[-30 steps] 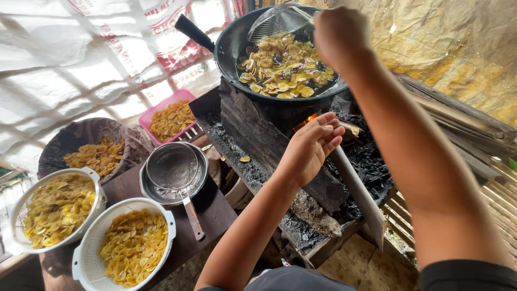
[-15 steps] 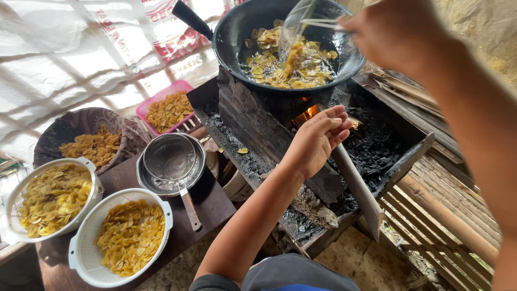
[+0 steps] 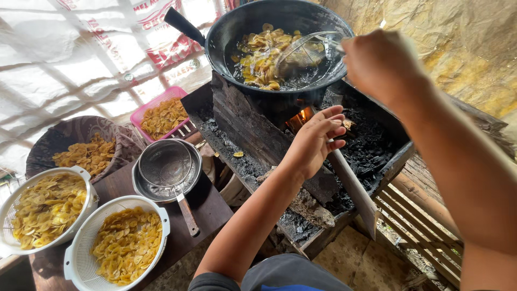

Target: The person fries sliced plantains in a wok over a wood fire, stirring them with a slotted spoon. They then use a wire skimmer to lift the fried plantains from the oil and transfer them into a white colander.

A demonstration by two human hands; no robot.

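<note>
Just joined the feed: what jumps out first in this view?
The black wok of frying yellow chips at top centre, with the right hand dipping a wire skimmer into the oil. Below it, the left hand rests on a wood plank at the charred firebox, beside a small orange flame. At lower left, two white colanders heaped with chips sit on a dark table.

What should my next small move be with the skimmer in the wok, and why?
Probably lift the wire skimmer slowly and let it drain over the black wok. The right hand holds its handle with the basket dipped among golden chips in the oil. The left hand is by the firewood stick near the flame, so keep it clear.
</note>
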